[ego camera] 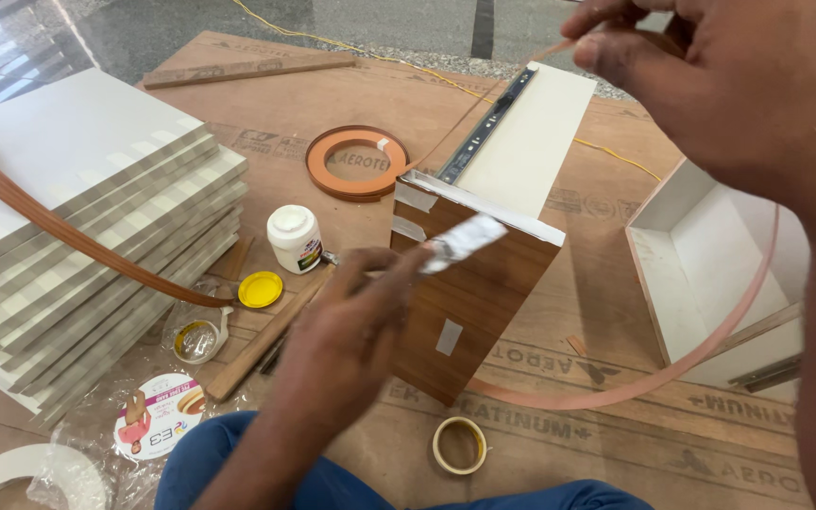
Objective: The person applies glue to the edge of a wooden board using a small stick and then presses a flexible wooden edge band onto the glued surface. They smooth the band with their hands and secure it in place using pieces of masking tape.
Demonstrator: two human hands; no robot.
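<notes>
Both hands are busy: the left hand (356, 316) pinches a small silvery tube (462, 241) against the top edge of the wood-grain drawer box (477, 283), standing upright at centre. Up at one o'clock, the right hand (710, 85) grips the end of a thin brown edge-band strip (616, 387) looping round the box. At nine o'clock, a white glue bottle (294, 238) and yellow cap (261, 289).
</notes>
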